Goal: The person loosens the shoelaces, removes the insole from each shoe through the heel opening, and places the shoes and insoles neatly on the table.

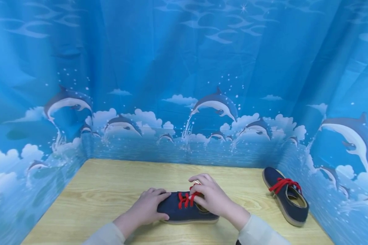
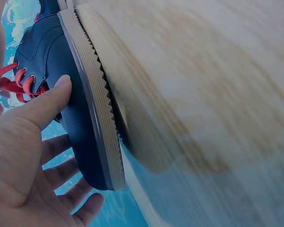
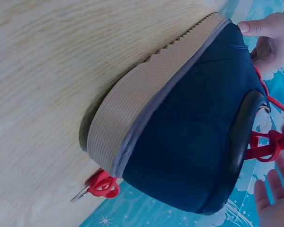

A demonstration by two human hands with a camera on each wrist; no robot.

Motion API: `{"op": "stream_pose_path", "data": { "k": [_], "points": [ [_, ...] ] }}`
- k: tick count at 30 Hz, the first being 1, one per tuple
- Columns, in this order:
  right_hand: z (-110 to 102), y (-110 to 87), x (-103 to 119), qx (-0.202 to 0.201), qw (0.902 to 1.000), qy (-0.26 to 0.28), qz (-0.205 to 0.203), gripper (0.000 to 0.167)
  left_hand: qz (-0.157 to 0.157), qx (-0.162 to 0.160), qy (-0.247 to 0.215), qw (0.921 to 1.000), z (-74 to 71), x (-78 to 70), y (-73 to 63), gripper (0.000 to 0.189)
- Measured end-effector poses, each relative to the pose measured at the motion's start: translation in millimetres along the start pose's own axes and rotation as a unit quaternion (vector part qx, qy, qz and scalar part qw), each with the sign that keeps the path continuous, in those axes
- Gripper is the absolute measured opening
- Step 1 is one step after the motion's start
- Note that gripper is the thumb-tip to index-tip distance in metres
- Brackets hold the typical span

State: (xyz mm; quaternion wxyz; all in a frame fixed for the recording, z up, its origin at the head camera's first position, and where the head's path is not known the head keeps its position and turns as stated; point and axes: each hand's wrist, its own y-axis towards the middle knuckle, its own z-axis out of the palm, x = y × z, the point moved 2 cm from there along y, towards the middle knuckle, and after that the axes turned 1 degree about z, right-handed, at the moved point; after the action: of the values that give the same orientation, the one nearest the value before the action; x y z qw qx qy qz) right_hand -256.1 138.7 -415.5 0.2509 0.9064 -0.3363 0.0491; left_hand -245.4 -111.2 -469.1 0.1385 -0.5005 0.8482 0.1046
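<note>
A navy shoe [image 1: 171, 212] with a pale ridged sole [image 3: 128, 104] stands upright on the table, its toe to the left. My left hand [image 1: 147, 207] grips the toe, thumb along the near side and fingers over the far side; the left wrist view shows this thumb [image 2: 49, 101] against the upper. Over the shoe's opening, my right hand [image 1: 213, 195] pinches the red shoelace [image 1: 184, 200], which is threaded through the eyelets. In the left wrist view the lace [image 2: 4, 81] is drawn out toward the right fingers. Part of the opening is hidden behind that hand.
A matching navy shoe [image 1: 298, 214] with its red lace tied stands at the table's right side. A red lace bundle [image 3: 103, 183] with a shiny tip lies past the heel. Blue dolphin-print curtain [image 1: 171, 68] borders the wooden table [image 1: 110, 180].
</note>
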Motion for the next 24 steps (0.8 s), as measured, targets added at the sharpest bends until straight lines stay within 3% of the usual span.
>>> {"op": "stream_pose_path", "data": {
  "k": [5, 11, 13, 17, 24],
  "points": [
    [1.9, -3.1, -1.1, -0.024, 0.9964, 0.081, -0.007, 0.017, -0.001, 0.005, 0.001, 1.0, 0.9, 0.1, -0.4, 0.079],
    [-9.9, -1.3, -8.9, -0.103, 0.9778, 0.177, 0.046, 0.024, -0.001, 0.009, 0.0, 1.0, 0.8, 0.2, -0.9, 0.079],
    [-17.7, 1.7, -12.8, -0.118, 0.9753, 0.177, 0.061, 0.03, -0.001, 0.009, -0.003, 1.0, -0.9, -0.5, -0.9, 0.079],
    [-27.8, 5.8, -21.4, -0.098, 0.9795, 0.154, 0.086, 0.036, -0.001, 0.008, -0.005, 1.0, -3.6, -2.2, -1.1, 0.079],
    [-39.3, 8.1, -30.9, -0.101, 0.9833, 0.113, 0.1, 0.028, 0.0, 0.008, -0.002, 1.0, -1.3, -1.5, -0.8, 0.079]
  ]
}}
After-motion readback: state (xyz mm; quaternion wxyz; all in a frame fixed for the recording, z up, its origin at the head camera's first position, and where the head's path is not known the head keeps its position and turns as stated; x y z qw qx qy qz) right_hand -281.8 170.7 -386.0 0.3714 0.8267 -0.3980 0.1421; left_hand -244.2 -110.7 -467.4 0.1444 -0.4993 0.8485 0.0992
